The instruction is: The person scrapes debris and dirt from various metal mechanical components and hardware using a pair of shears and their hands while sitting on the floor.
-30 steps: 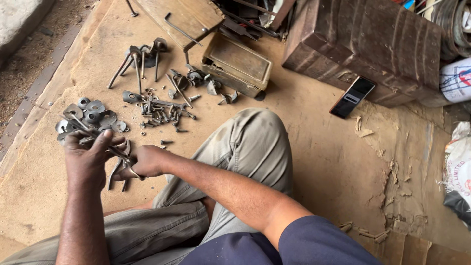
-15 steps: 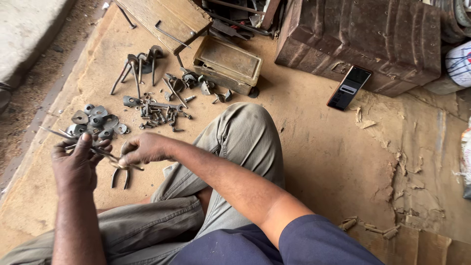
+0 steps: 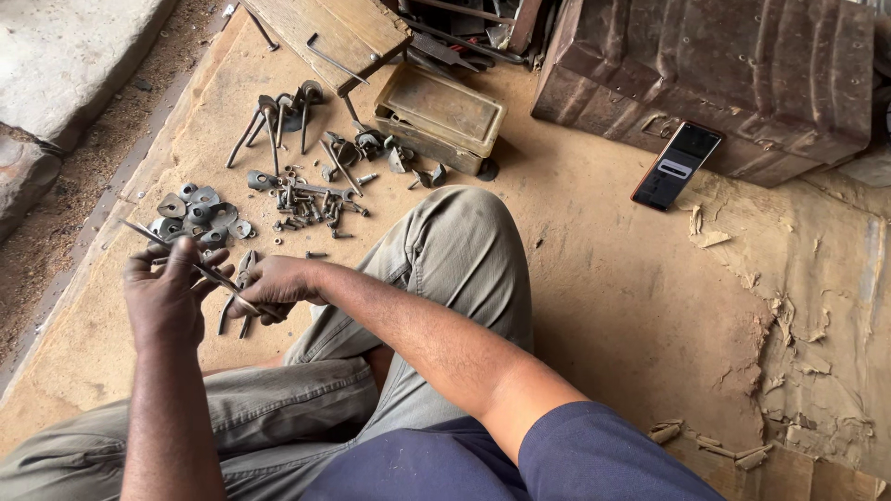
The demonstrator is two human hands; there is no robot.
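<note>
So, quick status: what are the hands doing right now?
Left hand grips a bundle of thin grey metal rods. Right hand pinches the rods' lower end. Dark metal pliers lie on the floor beneath; nothing blocks.

Thin metal rods [image 3: 190,264], perhaps several, slanted, held above floor.

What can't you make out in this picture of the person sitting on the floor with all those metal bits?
- Head view: how many thin rods the left hand holds; the fingers cover them.
- What the right hand grips: hidden under its fingers.
- The small bolts: too small to tell apart.
- The dark metal trunk: cut off by the top edge.
- The phone screen: too small to read.
</note>
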